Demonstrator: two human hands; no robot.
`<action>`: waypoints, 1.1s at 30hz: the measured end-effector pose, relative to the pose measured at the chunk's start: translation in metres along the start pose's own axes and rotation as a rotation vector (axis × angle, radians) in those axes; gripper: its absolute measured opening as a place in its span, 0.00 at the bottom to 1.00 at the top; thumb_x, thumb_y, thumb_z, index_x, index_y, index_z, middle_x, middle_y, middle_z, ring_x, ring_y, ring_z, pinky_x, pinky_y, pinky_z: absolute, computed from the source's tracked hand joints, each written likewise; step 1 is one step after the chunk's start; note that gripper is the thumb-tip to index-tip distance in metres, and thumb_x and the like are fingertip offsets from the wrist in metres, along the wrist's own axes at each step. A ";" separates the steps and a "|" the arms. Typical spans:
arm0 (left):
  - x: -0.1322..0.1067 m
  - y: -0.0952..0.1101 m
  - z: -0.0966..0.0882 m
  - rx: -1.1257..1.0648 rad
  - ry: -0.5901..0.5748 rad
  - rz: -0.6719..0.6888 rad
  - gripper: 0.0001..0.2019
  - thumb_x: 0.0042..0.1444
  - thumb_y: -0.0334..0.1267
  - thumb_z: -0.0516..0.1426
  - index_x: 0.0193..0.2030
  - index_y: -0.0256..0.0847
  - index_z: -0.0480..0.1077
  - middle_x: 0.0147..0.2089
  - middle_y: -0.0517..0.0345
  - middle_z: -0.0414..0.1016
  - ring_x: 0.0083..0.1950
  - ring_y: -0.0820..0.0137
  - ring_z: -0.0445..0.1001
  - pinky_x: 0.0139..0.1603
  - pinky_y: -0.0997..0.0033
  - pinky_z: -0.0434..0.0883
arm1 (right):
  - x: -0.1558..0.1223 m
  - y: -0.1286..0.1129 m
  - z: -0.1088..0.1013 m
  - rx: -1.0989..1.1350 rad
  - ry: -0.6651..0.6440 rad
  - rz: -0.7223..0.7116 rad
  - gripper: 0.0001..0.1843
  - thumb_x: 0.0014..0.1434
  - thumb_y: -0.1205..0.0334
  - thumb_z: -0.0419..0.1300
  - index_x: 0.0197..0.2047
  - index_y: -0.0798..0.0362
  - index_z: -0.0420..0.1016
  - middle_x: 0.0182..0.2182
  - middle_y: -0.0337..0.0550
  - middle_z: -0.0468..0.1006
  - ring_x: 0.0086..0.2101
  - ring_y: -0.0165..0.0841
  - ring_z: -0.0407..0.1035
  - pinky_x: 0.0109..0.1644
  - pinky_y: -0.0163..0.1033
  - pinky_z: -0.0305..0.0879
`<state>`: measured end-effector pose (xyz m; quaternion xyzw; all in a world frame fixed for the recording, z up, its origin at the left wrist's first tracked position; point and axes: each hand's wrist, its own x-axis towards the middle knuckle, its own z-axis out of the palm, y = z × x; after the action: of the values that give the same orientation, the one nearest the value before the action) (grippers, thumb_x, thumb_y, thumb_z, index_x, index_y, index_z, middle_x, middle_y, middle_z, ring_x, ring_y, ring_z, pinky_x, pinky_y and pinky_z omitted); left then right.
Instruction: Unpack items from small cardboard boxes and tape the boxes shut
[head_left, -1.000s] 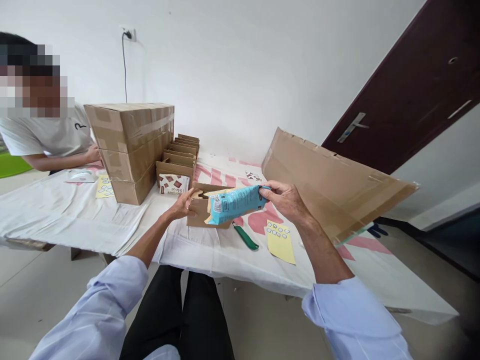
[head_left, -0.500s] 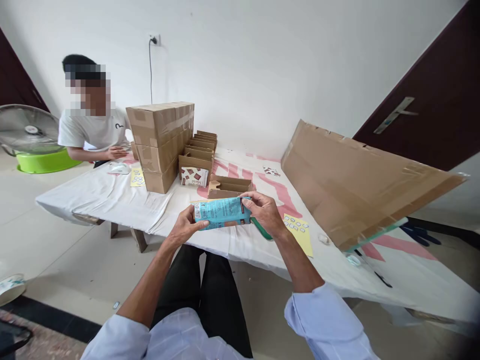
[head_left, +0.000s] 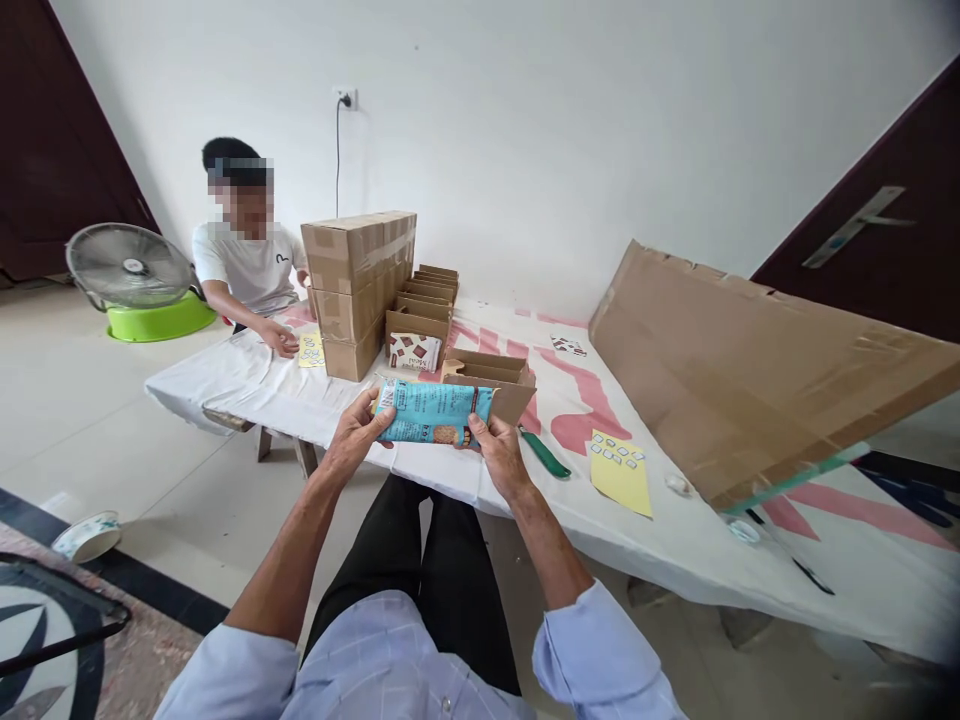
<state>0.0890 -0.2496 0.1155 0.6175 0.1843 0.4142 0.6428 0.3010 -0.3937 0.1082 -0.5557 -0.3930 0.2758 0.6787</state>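
Note:
Between my two hands is a blue printed food packet [head_left: 433, 410], held level above the table's near edge. My left hand [head_left: 358, 428] grips its left end, thumb on the front. At the other end my right hand [head_left: 498, 452] pinches the lower right corner, thumb also on top. Just behind the packet stands an open cardboard box [head_left: 514, 375], partly hidden by it. A white packet with brown squares [head_left: 415, 352] leans against the row of open boxes [head_left: 431, 293]. To the right of my right hand lies a green-handled tool [head_left: 546, 455].
Taped cartons [head_left: 345, 290] are stacked on the left of the cloth-covered table [head_left: 240, 385]. A co-worker [head_left: 247, 265] sits beyond them. On the right are a yellow sticker sheet [head_left: 622, 480] and a large leaning cardboard sheet [head_left: 765, 370]. A fan [head_left: 131, 265] stands at far left.
My right hand has shifted from the packet's upper right corner to its lower right. The co-worker's arm now reaches toward the yellow sheet beside the cartons. My view has turned slightly left.

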 end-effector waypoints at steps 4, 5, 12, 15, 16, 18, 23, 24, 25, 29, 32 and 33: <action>0.000 0.003 -0.005 0.001 0.037 0.026 0.33 0.54 0.63 0.72 0.56 0.39 0.76 0.32 0.63 0.75 0.29 0.72 0.73 0.24 0.73 0.78 | 0.000 -0.002 0.004 0.027 -0.029 0.011 0.39 0.54 0.21 0.72 0.44 0.51 0.86 0.40 0.47 0.87 0.40 0.45 0.83 0.43 0.50 0.86; 0.001 0.002 -0.005 -0.002 0.052 0.030 0.34 0.54 0.63 0.73 0.55 0.39 0.76 0.32 0.63 0.74 0.29 0.72 0.73 0.23 0.73 0.78 | 0.000 -0.002 0.004 0.029 -0.039 0.015 0.39 0.55 0.21 0.71 0.47 0.50 0.86 0.42 0.47 0.88 0.42 0.46 0.83 0.44 0.51 0.87; 0.004 -0.025 -0.007 0.024 0.102 -0.046 0.35 0.52 0.63 0.72 0.57 0.41 0.74 0.32 0.62 0.74 0.31 0.70 0.74 0.26 0.72 0.80 | 0.007 0.026 0.001 0.009 -0.002 0.053 0.39 0.57 0.22 0.69 0.53 0.48 0.85 0.50 0.47 0.88 0.51 0.49 0.83 0.50 0.51 0.87; 0.003 -0.051 -0.011 0.034 0.115 -0.152 0.36 0.49 0.63 0.72 0.57 0.42 0.73 0.34 0.61 0.76 0.35 0.68 0.77 0.27 0.71 0.80 | 0.006 0.054 0.000 0.022 0.023 0.135 0.38 0.55 0.24 0.70 0.53 0.49 0.84 0.51 0.49 0.88 0.49 0.48 0.83 0.47 0.51 0.88; 0.002 -0.061 -0.012 0.037 0.127 -0.191 0.37 0.47 0.64 0.72 0.56 0.43 0.73 0.34 0.61 0.77 0.35 0.67 0.78 0.27 0.71 0.80 | 0.005 0.064 0.001 0.023 0.034 0.169 0.38 0.55 0.26 0.71 0.52 0.49 0.84 0.51 0.49 0.88 0.49 0.47 0.84 0.46 0.51 0.88; -0.001 -0.080 -0.014 0.043 0.155 -0.258 0.38 0.44 0.64 0.73 0.55 0.43 0.72 0.33 0.62 0.77 0.33 0.67 0.78 0.26 0.71 0.79 | 0.000 0.082 0.002 0.019 0.052 0.240 0.35 0.54 0.29 0.72 0.51 0.49 0.84 0.51 0.49 0.88 0.49 0.47 0.84 0.45 0.49 0.88; -0.009 -0.110 -0.018 0.043 0.193 -0.332 0.39 0.38 0.64 0.74 0.51 0.43 0.70 0.28 0.67 0.74 0.27 0.70 0.75 0.23 0.72 0.76 | -0.012 0.109 0.006 0.008 0.074 0.328 0.29 0.53 0.35 0.72 0.46 0.50 0.84 0.46 0.48 0.89 0.46 0.47 0.84 0.39 0.46 0.87; -0.009 -0.113 -0.019 0.042 0.198 -0.339 0.39 0.38 0.64 0.74 0.51 0.44 0.69 0.28 0.67 0.74 0.27 0.70 0.74 0.23 0.73 0.76 | -0.012 0.111 0.006 0.008 0.076 0.329 0.29 0.53 0.35 0.72 0.46 0.50 0.84 0.45 0.48 0.89 0.46 0.47 0.84 0.38 0.46 0.87; -0.008 -0.114 -0.019 0.040 0.202 -0.344 0.39 0.38 0.64 0.74 0.50 0.44 0.69 0.27 0.68 0.74 0.26 0.70 0.74 0.23 0.73 0.76 | -0.012 0.112 0.007 0.009 0.078 0.327 0.29 0.53 0.35 0.72 0.46 0.50 0.84 0.45 0.47 0.88 0.45 0.46 0.84 0.39 0.46 0.87; 0.002 -0.107 -0.022 0.024 0.203 -0.330 0.38 0.37 0.62 0.75 0.48 0.44 0.68 0.28 0.66 0.76 0.27 0.70 0.75 0.23 0.72 0.77 | -0.003 0.105 0.008 0.007 0.087 0.290 0.32 0.50 0.31 0.73 0.44 0.50 0.83 0.43 0.46 0.87 0.44 0.45 0.82 0.40 0.46 0.87; 0.016 -0.090 -0.023 0.001 0.185 -0.281 0.36 0.39 0.60 0.75 0.48 0.43 0.68 0.31 0.64 0.77 0.31 0.69 0.77 0.27 0.70 0.80 | 0.008 0.087 0.007 0.004 0.091 0.227 0.35 0.49 0.28 0.73 0.45 0.50 0.83 0.43 0.45 0.87 0.44 0.43 0.81 0.40 0.45 0.86; 0.020 -0.083 -0.024 -0.006 0.177 -0.263 0.36 0.40 0.60 0.75 0.49 0.43 0.68 0.32 0.64 0.77 0.33 0.69 0.78 0.28 0.70 0.81 | 0.013 0.079 0.006 0.000 0.089 0.197 0.36 0.50 0.27 0.72 0.46 0.49 0.83 0.43 0.45 0.87 0.44 0.43 0.81 0.41 0.45 0.86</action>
<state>0.1085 -0.2103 0.0386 0.5469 0.3184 0.3798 0.6747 0.3075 -0.3618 0.0347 -0.6034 -0.3060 0.3163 0.6650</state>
